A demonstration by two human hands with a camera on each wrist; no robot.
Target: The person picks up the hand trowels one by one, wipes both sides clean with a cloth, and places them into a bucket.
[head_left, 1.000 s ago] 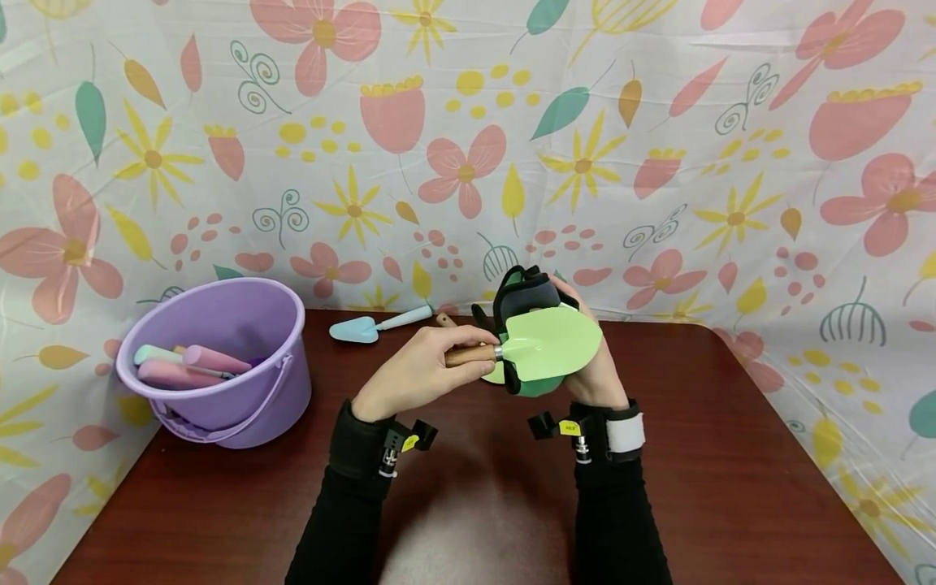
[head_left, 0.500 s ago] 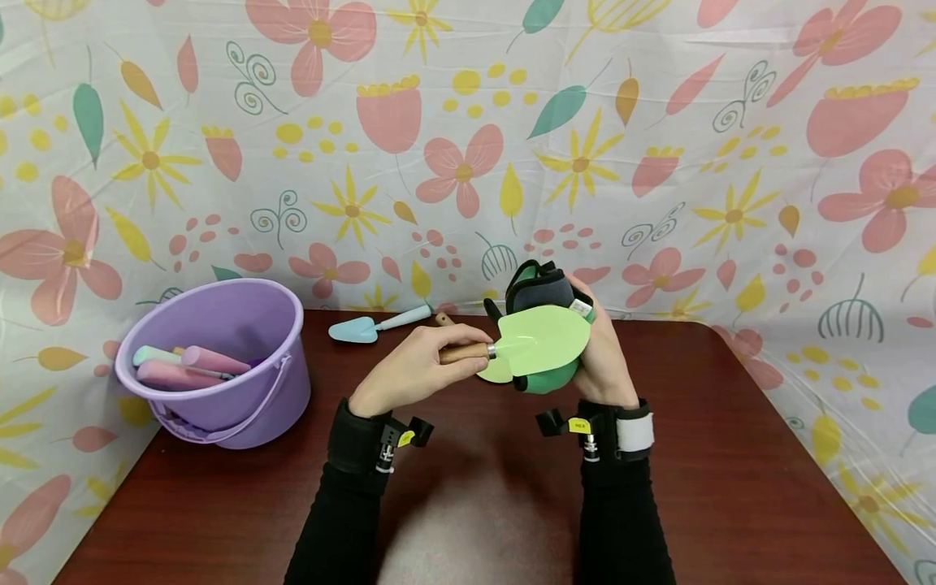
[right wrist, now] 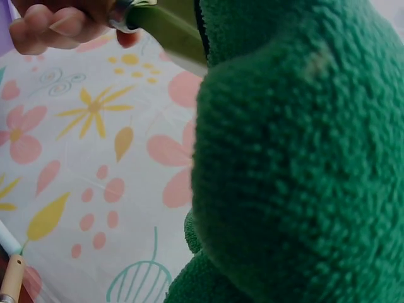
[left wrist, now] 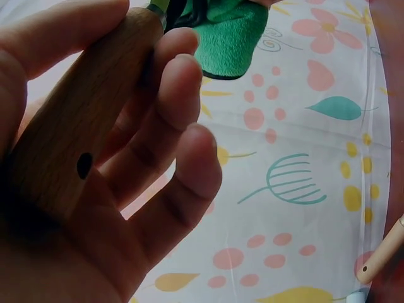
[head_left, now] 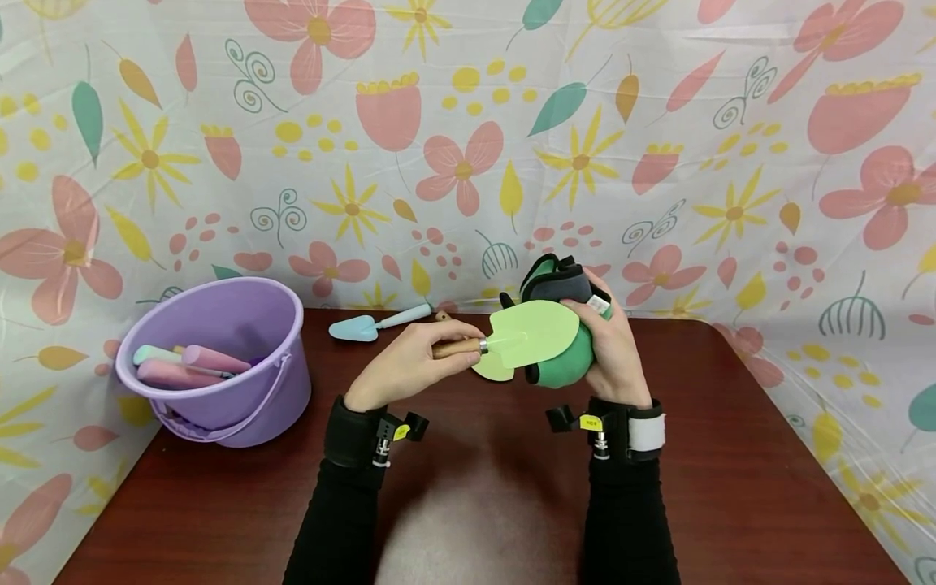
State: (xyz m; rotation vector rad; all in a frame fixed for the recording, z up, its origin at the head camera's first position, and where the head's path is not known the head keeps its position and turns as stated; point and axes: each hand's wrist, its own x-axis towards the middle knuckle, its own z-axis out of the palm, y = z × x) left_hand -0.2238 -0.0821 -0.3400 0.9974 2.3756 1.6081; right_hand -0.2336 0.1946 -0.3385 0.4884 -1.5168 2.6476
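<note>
One reddish-brown table [head_left: 731,455], w/ the purple bucket [head_left: 296,398] on it off to my left, prob. to keep the pink and mint handles [head_left: 175,374] together (they lie inside) clear of my work. R hand [head_left: 614,349] grips the fuzzy green thing [head_left: 565,361], black-trimmed, likely to steady it. L hand [head_left: 405,361] grasps the lime trowel [head_left: 504,341] by its wooden handle [head_left: 457,349], prob. so the blade's free; trowel's btwn my hands, tip twd R, across the green thing's front (can't tell if R hand touches it). Past L hand: blue trowel [head_left: 361,327], then a wooden tool end [head_left: 442,316].
</note>
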